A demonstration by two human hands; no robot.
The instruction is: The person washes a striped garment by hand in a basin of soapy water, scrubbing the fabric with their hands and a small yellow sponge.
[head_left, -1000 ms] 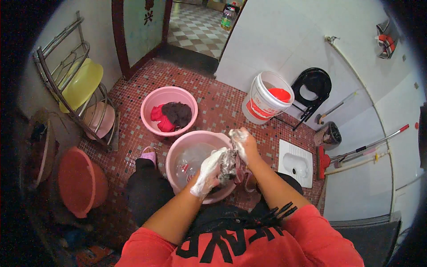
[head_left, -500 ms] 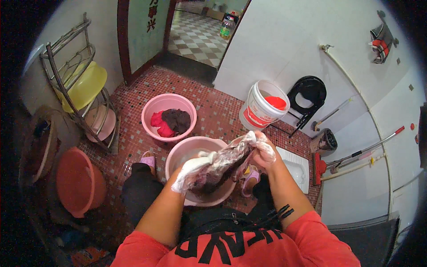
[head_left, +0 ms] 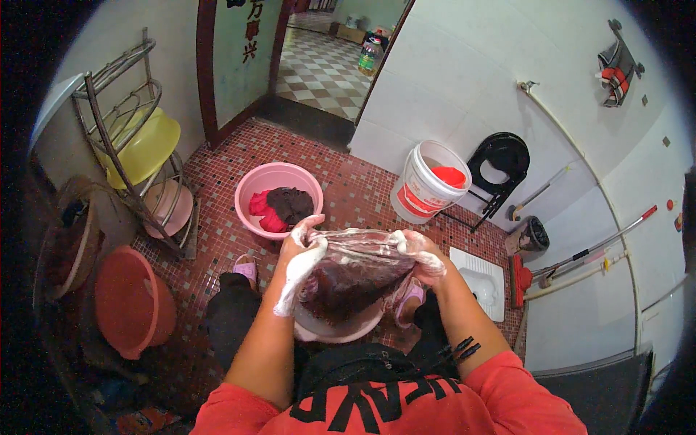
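Observation:
A dark, soapy wet cloth (head_left: 348,279), perhaps a garment, hangs stretched between my two hands. White suds run along its taut upper edge. My left hand (head_left: 299,250) is closed on the left end, with foam covering the wrist. At the other end my right hand (head_left: 428,262) grips the edge, its fingers foamy too. Below the cloth stands a pink basin (head_left: 341,335), mostly hidden by it, so its contents cannot be made out. Beyond, a second pink basin (head_left: 254,174) holds a red cloth (head_left: 267,212) and a dark cloth (head_left: 290,205).
A white bucket (head_left: 417,185) with something red inside stands ahead right, beside a black folding toilet chair (head_left: 500,163). A squat toilet (head_left: 482,283) lies to the right, near brooms. A metal rack (head_left: 109,138) and a reddish tub (head_left: 134,301) are on the left.
My left hand has moved up and forward, and the bunched cloth is now spread out, its upper edge pulled taut. My right hand has dropped slightly and keeps its grip.

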